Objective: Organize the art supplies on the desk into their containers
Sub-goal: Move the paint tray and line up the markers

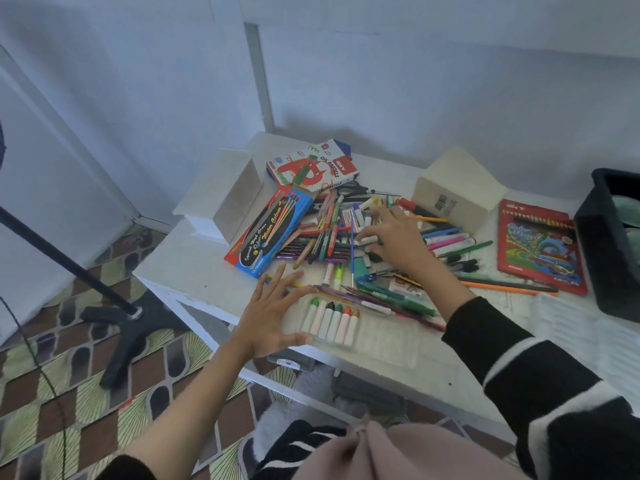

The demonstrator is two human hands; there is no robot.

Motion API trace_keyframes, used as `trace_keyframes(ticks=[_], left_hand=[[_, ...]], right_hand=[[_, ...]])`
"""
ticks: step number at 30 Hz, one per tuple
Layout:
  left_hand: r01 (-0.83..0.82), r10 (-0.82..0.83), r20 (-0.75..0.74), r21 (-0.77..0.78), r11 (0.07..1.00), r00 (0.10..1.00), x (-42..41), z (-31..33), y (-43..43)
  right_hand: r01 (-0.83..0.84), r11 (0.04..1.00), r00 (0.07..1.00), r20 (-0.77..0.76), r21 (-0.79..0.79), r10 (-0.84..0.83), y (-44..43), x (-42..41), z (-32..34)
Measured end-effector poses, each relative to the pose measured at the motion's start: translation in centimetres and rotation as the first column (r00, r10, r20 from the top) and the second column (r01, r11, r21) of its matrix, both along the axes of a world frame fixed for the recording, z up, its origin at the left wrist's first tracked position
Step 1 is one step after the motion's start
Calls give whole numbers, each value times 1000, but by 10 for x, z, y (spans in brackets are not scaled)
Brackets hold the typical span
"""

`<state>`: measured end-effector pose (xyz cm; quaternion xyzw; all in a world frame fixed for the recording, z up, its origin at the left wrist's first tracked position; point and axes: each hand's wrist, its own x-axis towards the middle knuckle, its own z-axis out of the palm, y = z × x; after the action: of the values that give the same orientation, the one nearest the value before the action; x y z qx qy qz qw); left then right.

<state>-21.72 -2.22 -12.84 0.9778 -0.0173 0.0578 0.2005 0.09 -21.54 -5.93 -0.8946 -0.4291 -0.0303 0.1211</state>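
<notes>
i count 1 white desk, seen from above, with 1 loose pile of pens, markers and crayons at its centre, too tangled for me to number.

around the pile sit 3 printed boxes:
- 1 oil pastels box at 11 o'clock
- 1 blue water colour box at 9 o'clock, touching the pile
- 1 red colour pencil box at 3 o'clock, lying flat

there are also 2 plain boxes, 1 white at 10 o'clock and 1 cream at 1 o'clock. 1 pair of black scissors lies at 12 o'clock, and 1 black bin stands at the far 3 o'clock edge.

at 6 o'clock, near the desk's front edge, lies 1 clear plastic tray. it holds 6 oil pastel sticks side by side in its left half, tips pointing to 12 o'clock.

i see 2 hands. the left hand lies palm down at the tray's 9 o'clock end, with its fingers straight and spread wide and the thumb along the tray's near edge. the right hand, in a black and white striped sleeve, reaches into the pile. its fingers are bent down and the fingertips touch a white stick. i cannot tell whether it grips that stick.
</notes>
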Motion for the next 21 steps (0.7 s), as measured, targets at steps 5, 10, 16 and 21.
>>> trace_keyframes(ticks=[5,10,16,21], left_hand=[[-3,3,-6,6,1000,1000,1,0,0],[-2,2,1,-14,1000,1000,0,-1,0],[-4,5,16,-19,1000,1000,0,0,-1],[-2,2,7,-20,1000,1000,0,1,-2]], right_hand=[[14,1000,1000,22,15,-15,5,-2,-1],[-46,978,993,113,205,23,1,-3,-12],[31,794,993,-106,607,43,-16,-27,-4],[202,737,905,-411,644,111,-46,-71,3]])
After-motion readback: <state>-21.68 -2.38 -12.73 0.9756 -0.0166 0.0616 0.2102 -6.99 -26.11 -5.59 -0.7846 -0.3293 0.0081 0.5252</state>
